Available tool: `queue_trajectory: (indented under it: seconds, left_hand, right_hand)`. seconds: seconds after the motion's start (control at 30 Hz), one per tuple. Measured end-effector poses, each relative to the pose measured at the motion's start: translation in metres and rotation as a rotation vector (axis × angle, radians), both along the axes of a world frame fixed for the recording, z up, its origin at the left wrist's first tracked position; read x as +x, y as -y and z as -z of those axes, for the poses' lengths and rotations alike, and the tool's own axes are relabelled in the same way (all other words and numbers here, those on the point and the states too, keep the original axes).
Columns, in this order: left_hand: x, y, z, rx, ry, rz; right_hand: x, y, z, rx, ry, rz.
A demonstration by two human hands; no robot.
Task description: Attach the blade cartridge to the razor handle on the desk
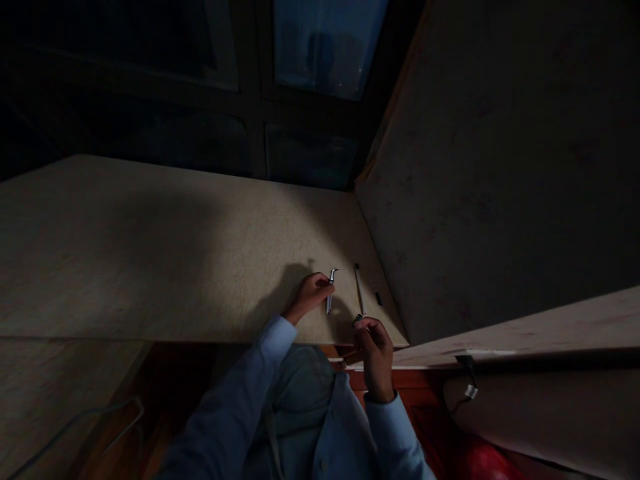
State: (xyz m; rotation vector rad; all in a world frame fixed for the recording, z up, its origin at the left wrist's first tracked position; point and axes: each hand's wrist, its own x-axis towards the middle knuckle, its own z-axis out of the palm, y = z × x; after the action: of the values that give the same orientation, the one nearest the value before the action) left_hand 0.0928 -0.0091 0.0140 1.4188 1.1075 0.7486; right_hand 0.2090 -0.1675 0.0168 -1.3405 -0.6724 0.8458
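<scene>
My left hand (311, 293) is closed round the handle of a small metal tool with a bent tip (331, 285), held just above a pale speckled board (150, 247). My right hand (375, 353) is pinched near the board's front edge on a tiny dark object (358, 319) that I cannot make out. A thin white stick (359, 288) lies on the board to the right of the tool, with a small dark piece (379, 298) beside it.
A tall panel (500, 167) stands upright along the board's right side. Another board edge (500, 343) with a small connector and wire (470, 387) lies at the right. Dark windows (325, 47) are at the back. A cable (100, 417) runs at lower left.
</scene>
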Motion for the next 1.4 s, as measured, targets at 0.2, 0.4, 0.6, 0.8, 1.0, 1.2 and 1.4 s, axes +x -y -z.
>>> queue_trajectory:
  seconds: [0.2,0.4,0.6,0.8,1.0,1.2,1.4]
  left_hand:
    - [-0.071,0.031,0.013,-0.282,0.482,-0.074]
    - [-0.092,0.032,0.019,-0.352,0.789,-0.139]
    - [-0.09,0.034,0.021,-0.336,0.824,-0.124]
    - [-0.09,0.037,0.02,-0.33,0.803,-0.086]
    - [-0.091,0.034,0.024,-0.344,0.855,-0.017]
    - [-0.09,0.032,0.024,-0.391,0.902,-0.003]
    - [-0.086,0.035,0.024,-0.346,0.772,-0.019]
  right_hand:
    - [-0.011,-0.027,-0.004,0.049,0.019,-0.051]
    - [-0.026,-0.05,-0.003,0.075,-0.005,-0.105]
    - [-0.036,-0.063,-0.007,0.084,-0.037,-0.141]
    - [-0.049,-0.076,-0.013,0.136,-0.113,-0.191]
    - [-0.057,-0.079,-0.009,0.182,-0.059,-0.197]
    - [-0.061,-0.082,-0.005,0.157,-0.09,-0.233]
    - [-0.07,-0.085,0.004,0.17,-0.035,-0.265]
